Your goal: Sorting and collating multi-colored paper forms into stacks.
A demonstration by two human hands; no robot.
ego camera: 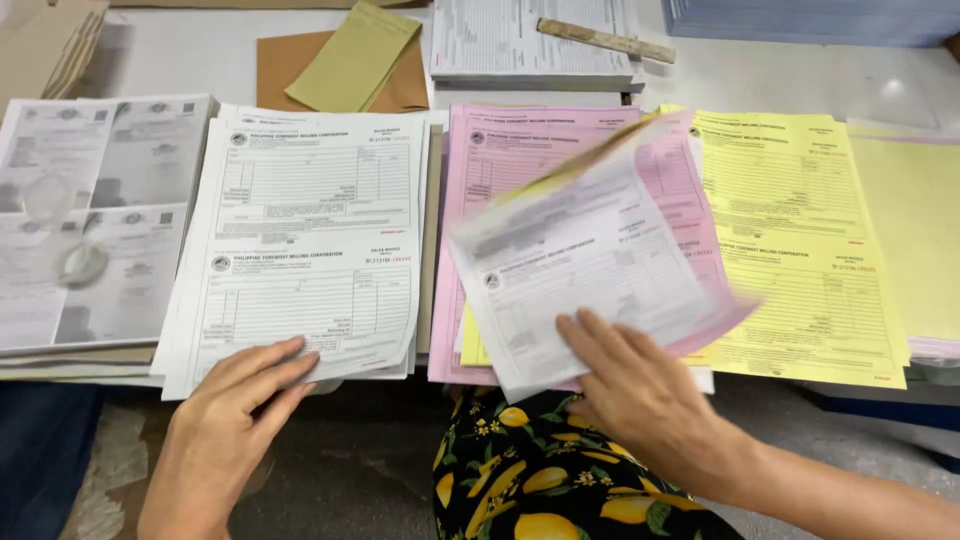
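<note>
Spanning the whole width of the frame, a pale worktable (200, 50) carries several stacks of printed forms laid side by side. At the right sits the yellow stack (800, 240), its near edge reaching the table's front; just left of it, touching and partly under loose sheets, lies the pink stack (500, 170). Left of centre is the white stack (310, 240), and at the far left a grey, glossy-looking stack (90, 220) of printed sheets. Along the top of the frame lie another pile of white forms (520, 40) with a wooden ruler (605, 40) slanted across it, a brown envelope (290, 60) with an olive-yellow pad (355, 55) resting on it, and a blue-grey pile (810, 20) in the upper right corner. Low in the centre shows a black garment printed with yellow lemons (530, 480). The loose set of sheets (590, 260), white on top with pink and yellow beneath, is blurred and tilted above the pink stack, right of centre. The right hand (640, 390) grips its lower edge, fingers spread flat on the top sheet; the thumb is hidden beneath. The left hand (235, 400) lies open, fingers extended and pressing on the lower front corner of the white stack, holding nothing.
</note>
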